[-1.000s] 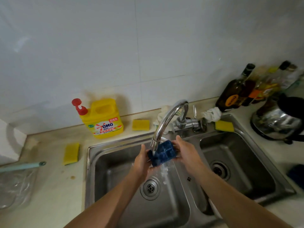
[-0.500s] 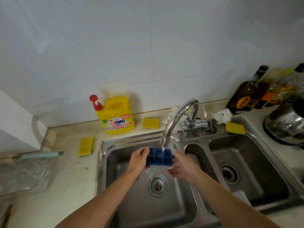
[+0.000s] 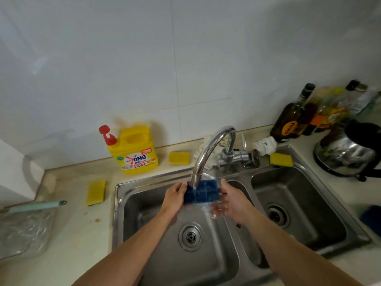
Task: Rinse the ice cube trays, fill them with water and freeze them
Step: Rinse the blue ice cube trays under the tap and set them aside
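Steel sink (image 3: 132, 205) | blue gridded ice tray (image 3: 203, 195) under curved tap (image 3: 208, 149) | left hand (image 3: 174, 195), right hand (image 3: 228, 201) grip its ends

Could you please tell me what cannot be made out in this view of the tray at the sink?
Head view:
Water in the ice cube tray: dark cells, partly crossed by the faucet spout.
Right hand, grip on the tray: fingers blurred by splashing water.
Bottles: labels blurred.
Dark blue object, right: cut off by the frame edge.

Home kitchen: steel double sink (image 3: 132, 195), detergent jug (image 3: 135, 150).
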Motion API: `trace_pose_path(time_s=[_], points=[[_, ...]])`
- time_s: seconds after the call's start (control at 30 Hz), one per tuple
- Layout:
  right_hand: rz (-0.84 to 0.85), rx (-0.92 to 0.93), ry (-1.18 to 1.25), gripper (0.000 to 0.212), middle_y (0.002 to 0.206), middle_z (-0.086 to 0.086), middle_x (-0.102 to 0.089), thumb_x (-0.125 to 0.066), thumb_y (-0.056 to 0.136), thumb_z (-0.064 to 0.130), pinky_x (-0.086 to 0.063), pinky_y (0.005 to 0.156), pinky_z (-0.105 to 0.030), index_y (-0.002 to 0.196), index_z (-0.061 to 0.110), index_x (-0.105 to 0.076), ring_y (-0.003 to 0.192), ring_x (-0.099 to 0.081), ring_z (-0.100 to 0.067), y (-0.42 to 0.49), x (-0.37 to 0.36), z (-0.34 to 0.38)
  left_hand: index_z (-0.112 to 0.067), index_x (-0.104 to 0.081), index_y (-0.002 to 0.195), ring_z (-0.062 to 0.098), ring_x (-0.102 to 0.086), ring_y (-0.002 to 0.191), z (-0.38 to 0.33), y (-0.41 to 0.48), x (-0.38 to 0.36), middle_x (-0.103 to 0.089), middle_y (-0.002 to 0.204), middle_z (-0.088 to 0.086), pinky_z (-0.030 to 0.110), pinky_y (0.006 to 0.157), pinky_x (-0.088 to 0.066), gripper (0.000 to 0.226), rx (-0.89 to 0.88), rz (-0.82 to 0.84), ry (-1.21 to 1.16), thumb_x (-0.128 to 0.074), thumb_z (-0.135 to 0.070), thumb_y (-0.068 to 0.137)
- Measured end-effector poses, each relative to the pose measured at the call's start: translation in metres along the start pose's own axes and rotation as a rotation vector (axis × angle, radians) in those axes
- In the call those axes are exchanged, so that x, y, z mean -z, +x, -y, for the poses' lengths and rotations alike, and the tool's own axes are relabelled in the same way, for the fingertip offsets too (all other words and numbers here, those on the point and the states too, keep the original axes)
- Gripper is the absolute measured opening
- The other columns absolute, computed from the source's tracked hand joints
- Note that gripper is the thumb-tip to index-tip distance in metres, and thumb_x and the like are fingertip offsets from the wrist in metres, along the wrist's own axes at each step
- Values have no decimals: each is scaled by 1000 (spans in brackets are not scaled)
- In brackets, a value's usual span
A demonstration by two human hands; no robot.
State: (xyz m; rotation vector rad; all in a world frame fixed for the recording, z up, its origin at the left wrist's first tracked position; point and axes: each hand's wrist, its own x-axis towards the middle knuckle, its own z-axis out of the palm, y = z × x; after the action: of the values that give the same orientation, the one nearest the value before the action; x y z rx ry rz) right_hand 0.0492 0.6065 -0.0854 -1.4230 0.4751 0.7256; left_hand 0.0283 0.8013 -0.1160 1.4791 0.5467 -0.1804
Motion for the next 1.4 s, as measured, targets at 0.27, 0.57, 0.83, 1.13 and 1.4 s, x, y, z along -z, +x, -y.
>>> trace_pose_path(time_s=[0.27,0.57,0.83,1.13,1.4], points=[[-20,-140,-171,75,91,-17,-78,-46,90,79,-56,59,-30,115,12,-69,67,-71,-26,-1,24,-11,-10,-69,115,27,-72,98,5,0,-19,-73,108,14,45,85,-62,26,44,153,82,-52,-28,105],[14,-125,-238,43,88,-15,-74,-64,95,49,-56,61,-33,109,9,-72,69,-70,-24,0,14,-39,-23,-68,108,21,-67,102,37,-16,0,-71,110,4,37,84,-59,21,151,171,239,-54,-37,102],[-251,336,-712,22,102,3,-68,-73,90,29,-46,65,-13,108,21,-62,85,-63,-3,-16,30,-42,-23,-67,94,15,-68,84,57,-22,2,-71,94,3,22,68,-49,20,115,134,469,-52,-33,104],[-586,924,-894,49,130,4,-51,-65,91,46,-41,94,-20,132,22,-52,115,-48,-10,-71,97,16,-12,-66,89,26,-68,85,36,-9,-65,-70,89,12,39,82,-56,25,-88,308,761,-55,-29,103],[-736,552,-1020,55,138,-8,-49,-64,96,45,-43,100,-33,142,17,-50,124,-46,-22,-64,214,-16,-24,-67,93,6,-61,70,24,-19,-126,-64,79,-7,22,61,-40,18,-286,286,954,-55,-34,102]])
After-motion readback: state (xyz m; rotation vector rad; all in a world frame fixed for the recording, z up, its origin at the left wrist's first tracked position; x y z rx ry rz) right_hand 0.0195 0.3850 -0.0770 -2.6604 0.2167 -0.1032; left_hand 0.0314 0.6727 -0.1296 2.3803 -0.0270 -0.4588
